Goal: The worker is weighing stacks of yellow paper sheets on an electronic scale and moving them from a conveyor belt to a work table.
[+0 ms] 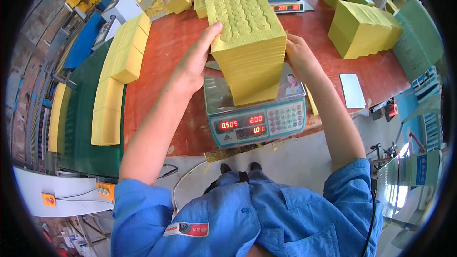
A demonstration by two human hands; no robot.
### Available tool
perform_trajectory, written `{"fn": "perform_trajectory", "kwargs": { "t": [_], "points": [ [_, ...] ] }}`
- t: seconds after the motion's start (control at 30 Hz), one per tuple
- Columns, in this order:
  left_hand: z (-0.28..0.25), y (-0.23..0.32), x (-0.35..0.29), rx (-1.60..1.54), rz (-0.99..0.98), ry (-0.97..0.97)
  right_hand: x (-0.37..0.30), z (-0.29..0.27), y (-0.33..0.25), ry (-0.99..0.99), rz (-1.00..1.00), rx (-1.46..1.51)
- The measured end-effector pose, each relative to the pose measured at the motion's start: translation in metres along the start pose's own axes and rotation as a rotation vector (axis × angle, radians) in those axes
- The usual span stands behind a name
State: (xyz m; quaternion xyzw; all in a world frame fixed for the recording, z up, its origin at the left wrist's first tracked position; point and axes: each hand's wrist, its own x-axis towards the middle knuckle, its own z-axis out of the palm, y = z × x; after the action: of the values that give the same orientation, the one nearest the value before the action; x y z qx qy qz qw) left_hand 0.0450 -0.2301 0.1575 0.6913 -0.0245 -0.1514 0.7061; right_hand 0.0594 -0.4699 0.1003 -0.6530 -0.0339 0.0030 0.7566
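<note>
A tall stack of yellow paper (252,57) is being gripped from both sides, its base set on the bare metal plate (216,91) of a teal-cased digital scale (257,138), where red digits are lit. Rows of scalloped dents are pressed into the soft, fibrous top sheet; fine ragged layers are shown down the front. The left hand (195,62) is pressed along the left face, its thumb hooked onto the upper edge. The right hand (303,56) is held against the right face, but its fingertips are lost behind the stack, so their exact hold cannot be told. The scale's rear edge is covered too.

Across the red, scuffed counter (162,66), a smaller yellow block (179,0) is held by a co-worker, whose upper body is cut off by the frame. On the left, squared paper bundles (128,62) are lined up beside a smooth green belt (85,119). On the right, a loaf-shaped paper stack (362,33) is laid near a flat white sheet (352,90).
</note>
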Motion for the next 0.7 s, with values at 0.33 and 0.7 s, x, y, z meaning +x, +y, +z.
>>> {"fn": "perform_trajectory", "kwargs": {
  "t": [0.33, 0.7],
  "points": [
    [0.012, -0.026, 0.008, -0.251, 0.189, 0.099, -0.011, -0.003, 0.019, -0.018, -0.110, -0.189],
    [0.046, -0.074, 0.015, -0.624, 0.305, 0.211, -0.029, 0.026, 0.040, 0.095, 0.119, 0.314]
  ]
}}
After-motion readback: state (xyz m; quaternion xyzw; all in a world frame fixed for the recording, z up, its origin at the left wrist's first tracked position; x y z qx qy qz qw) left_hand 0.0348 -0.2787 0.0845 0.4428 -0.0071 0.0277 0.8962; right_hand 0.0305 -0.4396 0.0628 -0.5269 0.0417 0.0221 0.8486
